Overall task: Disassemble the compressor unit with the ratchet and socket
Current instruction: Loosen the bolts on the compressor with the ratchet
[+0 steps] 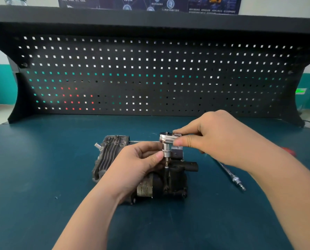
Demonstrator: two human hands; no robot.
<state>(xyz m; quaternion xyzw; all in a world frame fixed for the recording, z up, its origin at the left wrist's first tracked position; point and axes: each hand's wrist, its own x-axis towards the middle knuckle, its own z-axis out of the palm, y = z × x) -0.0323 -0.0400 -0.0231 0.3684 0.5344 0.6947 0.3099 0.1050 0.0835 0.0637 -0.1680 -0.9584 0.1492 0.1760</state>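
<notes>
The compressor unit [112,156], dark metal with a finned grey head on its left, lies on the blue bench top [42,168] at the middle. A chrome ratchet [166,138] stands head-up over the unit's black housing [176,179]. A socket [167,150] with a bit points down from it onto a screw. My right hand [221,138] grips the ratchet head from the right, hiding the handle. My left hand [139,163] pinches the socket between thumb and fingers and covers the unit's middle.
A long silver extension bar [231,175] lies on the bench to the right of the unit. A red handle [288,151] peeks out behind my right forearm. A black pegboard [150,74] closes the back of the bench.
</notes>
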